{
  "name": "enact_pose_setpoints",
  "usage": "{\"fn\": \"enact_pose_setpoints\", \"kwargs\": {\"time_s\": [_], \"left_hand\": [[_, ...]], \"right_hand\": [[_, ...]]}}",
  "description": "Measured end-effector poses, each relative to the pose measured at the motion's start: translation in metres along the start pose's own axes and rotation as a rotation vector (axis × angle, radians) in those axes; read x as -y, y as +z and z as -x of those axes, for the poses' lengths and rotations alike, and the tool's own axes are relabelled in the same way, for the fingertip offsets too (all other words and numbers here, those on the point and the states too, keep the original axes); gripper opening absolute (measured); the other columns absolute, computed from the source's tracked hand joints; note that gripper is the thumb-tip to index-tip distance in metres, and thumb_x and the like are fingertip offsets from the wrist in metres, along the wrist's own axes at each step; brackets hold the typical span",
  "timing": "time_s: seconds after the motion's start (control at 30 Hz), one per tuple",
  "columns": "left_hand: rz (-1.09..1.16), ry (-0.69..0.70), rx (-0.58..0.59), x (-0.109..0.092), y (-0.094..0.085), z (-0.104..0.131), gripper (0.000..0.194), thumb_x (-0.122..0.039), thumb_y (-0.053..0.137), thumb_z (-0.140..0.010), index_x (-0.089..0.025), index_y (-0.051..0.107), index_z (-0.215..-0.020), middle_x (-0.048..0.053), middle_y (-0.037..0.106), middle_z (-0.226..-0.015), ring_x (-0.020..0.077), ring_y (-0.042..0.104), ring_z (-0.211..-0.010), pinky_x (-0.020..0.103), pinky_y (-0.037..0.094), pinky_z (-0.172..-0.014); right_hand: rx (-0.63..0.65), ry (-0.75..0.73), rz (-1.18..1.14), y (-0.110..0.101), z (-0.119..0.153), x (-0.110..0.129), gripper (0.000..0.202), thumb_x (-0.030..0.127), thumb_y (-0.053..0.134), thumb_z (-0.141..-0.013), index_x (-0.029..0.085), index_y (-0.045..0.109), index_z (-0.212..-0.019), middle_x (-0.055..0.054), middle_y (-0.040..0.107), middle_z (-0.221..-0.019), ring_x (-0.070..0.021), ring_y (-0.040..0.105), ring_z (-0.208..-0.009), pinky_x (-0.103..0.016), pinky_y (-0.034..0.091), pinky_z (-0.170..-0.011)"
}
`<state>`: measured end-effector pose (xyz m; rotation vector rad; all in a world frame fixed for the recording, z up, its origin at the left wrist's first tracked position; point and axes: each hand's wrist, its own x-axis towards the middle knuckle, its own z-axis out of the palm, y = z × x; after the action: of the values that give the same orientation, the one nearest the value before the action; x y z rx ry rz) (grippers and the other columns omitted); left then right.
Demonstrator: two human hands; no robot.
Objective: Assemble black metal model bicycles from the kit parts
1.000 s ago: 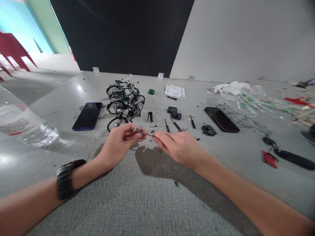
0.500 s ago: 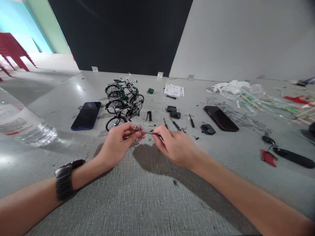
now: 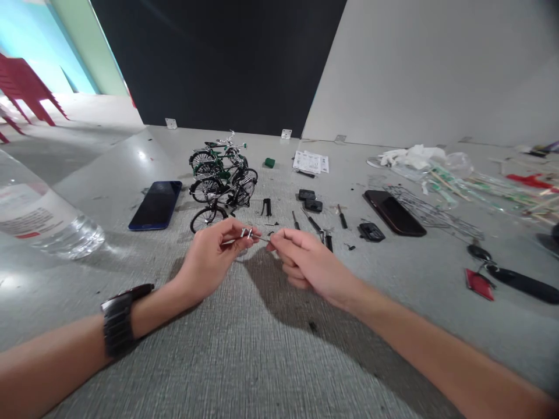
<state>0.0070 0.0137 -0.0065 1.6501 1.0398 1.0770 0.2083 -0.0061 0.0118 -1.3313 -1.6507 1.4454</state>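
My left hand (image 3: 213,247), with a dark watch (image 3: 120,320) on its wrist, pinches a small silver metal part (image 3: 247,233) between thumb and fingers. My right hand (image 3: 312,259) grips a thin metal rod (image 3: 262,238), which looks like a screwdriver shaft; its far end is hidden in the fingers. The rod points left and meets or nearly meets the silver part. Just behind my left hand stand several miniature bicycles (image 3: 212,189), the nearest one with a black wheel. A black forked piece (image 3: 266,206) lies beyond the fingertips.
Small screwdrivers (image 3: 341,216) and black cases (image 3: 313,205) lie beyond my right hand. Phones rest at left (image 3: 156,205) and right (image 3: 394,212). A water bottle (image 3: 48,218) is far left. Keys (image 3: 480,253), plastic bags (image 3: 419,157) and printed sheets (image 3: 311,162) lie about.
My right-hand fingers have shifted their grip on the rod, with the lower fingers now more visible. The silver part has turned a little in my left hand.
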Motion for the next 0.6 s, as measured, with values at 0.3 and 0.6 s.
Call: {"fn": "enact_pose_setpoints", "kwargs": {"time_s": [0.3, 0.6], "left_hand": [[0.115, -0.016, -0.001, 0.004, 0.004, 0.000, 0.007, -0.024, 0.066, -0.092, -0.017, 0.068, -0.094, 0.007, 0.081, -0.097, 0.0201, 0.079, -0.092, 0.030, 0.063, -0.085], [-0.118, 0.041, 0.003, 0.000, 0.000, 0.005, 0.010, -0.030, 0.065, -0.095, -0.021, 0.069, -0.095, 0.006, 0.082, -0.100, 0.0228, 0.078, -0.093, 0.032, 0.062, -0.081]], "right_hand": [[-0.304, -0.747, 1.257, -0.017, -0.003, -0.012, 0.025, 0.026, 0.040, -0.106, 0.019, 0.060, -0.091, -0.002, 0.063, -0.071, -0.0105, 0.038, -0.049, -0.032, 0.014, -0.049], [0.033, -0.083, 0.097, -0.003, 0.003, 0.000, 0.032, 0.049, 0.039, -0.105, 0.023, 0.048, -0.089, 0.012, 0.025, -0.056, -0.0082, 0.022, -0.040, -0.024, 0.023, -0.041]]}}
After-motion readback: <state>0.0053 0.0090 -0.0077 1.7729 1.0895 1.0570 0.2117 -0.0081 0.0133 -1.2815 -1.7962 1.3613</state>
